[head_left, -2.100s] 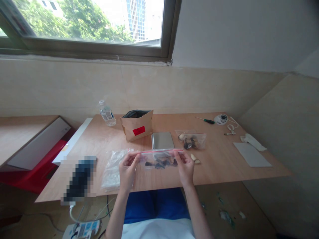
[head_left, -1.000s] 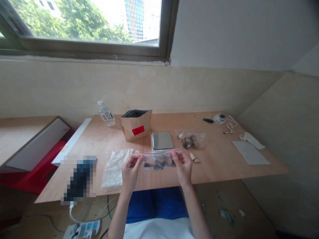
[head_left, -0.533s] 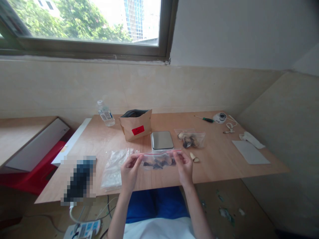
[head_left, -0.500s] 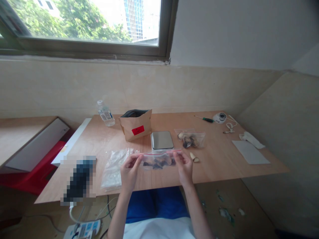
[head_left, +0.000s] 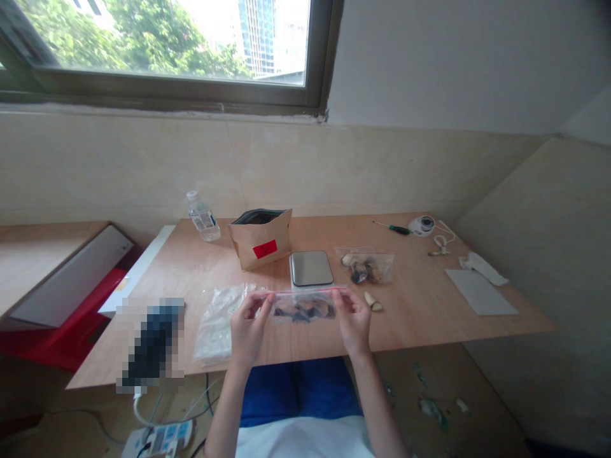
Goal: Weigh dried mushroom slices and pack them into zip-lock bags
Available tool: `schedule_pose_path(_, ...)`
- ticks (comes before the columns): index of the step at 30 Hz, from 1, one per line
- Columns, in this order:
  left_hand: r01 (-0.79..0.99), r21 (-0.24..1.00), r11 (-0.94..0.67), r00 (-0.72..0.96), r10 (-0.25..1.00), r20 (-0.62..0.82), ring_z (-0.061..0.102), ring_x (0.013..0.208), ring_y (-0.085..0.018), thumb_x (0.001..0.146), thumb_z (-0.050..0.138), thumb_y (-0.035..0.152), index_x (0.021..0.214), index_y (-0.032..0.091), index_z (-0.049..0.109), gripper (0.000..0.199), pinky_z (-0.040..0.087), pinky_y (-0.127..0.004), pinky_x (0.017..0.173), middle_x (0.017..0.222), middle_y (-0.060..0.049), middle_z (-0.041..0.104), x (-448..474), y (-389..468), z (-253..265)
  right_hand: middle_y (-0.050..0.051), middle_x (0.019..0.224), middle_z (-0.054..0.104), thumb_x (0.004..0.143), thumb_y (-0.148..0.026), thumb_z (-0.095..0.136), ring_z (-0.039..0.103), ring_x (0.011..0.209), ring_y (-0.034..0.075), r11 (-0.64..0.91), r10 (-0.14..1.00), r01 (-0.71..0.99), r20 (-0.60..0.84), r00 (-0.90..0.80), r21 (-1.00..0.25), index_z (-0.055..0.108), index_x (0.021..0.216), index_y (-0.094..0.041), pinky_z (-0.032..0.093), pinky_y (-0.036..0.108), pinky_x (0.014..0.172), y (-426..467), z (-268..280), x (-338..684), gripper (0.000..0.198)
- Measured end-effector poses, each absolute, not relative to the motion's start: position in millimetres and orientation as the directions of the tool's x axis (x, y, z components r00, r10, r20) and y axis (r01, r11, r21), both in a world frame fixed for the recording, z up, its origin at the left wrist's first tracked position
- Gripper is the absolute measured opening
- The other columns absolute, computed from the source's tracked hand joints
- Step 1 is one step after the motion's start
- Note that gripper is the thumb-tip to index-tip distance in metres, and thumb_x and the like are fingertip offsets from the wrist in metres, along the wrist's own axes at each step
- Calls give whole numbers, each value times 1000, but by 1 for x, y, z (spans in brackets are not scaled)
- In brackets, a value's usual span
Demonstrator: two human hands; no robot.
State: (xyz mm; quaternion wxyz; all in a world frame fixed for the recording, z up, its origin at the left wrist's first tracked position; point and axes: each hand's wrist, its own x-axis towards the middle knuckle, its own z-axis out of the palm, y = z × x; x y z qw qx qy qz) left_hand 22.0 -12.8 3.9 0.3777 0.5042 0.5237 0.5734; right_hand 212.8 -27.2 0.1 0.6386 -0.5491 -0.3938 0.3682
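Between my hands a clear zip bag (head_left: 304, 310) with a red strip along its top is stretched level, dark and tan dried pieces lying inside it. My left hand (head_left: 248, 324) pinches its left top corner, and my right hand (head_left: 354, 318) pinches the right one. Just beyond stands a flat scale (head_left: 311, 268) with a metal top. A second filled zip bag (head_left: 366, 267) lies right of the scale. Two loose pale pieces (head_left: 373, 302) rest beside my right hand. Left of my left hand is a stack of clear plastic bags (head_left: 217, 331).
A brown paper pouch (head_left: 262, 245) with a red label stands open at the back, beside a water bottle (head_left: 203, 217). Farther right are a screwdriver (head_left: 398, 229), a small white camera (head_left: 422, 226) with its cable, and a white sheet (head_left: 480, 292). A pixelated dark object (head_left: 151, 343) lies at left.
The red top strip of the bag looks straighter and more level between my hands. Both hands keep their pinch and hardly move.
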Motion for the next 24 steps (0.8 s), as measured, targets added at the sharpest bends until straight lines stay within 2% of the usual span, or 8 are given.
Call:
schedule_pose_path(7,115,977,-178,-247,948,202,64,72,-15,78,63,39,80,18,65,21,50,-24,66,77,-2,68,27,-15,4,6,77,72,79,-44,62,65,69,17,122,895,-24,100,435,-992,67,82,-16,50,25,62,-26,-5,210,29)
schedule_pose_path(12,33,986,-164,-156,973,167,63,66,-15,78,62,40,79,17,65,23,51,-23,61,71,-2,67,35,-18,7,6,79,72,82,-46,58,66,70,18,134,889,-81,84,450,-988,64,82,-16,52,26,64,-25,-5,206,30)
schedule_pose_path(18,-27,992,-120,-205,972,112,61,61,-14,74,67,38,80,16,66,23,52,-23,55,68,-1,65,38,-17,1,8,81,73,82,-47,58,69,76,21,132,917,-110,79,391,-985,63,85,-17,53,29,68,-25,-9,204,31)
schedule_pose_path(24,-19,991,-129,-219,968,122,62,63,-14,74,68,37,79,16,66,21,51,-22,57,70,-1,66,33,-17,2,8,92,74,79,-46,64,70,86,22,64,975,-180,23,222,-982,62,100,-18,55,31,73,-26,-9,203,35)
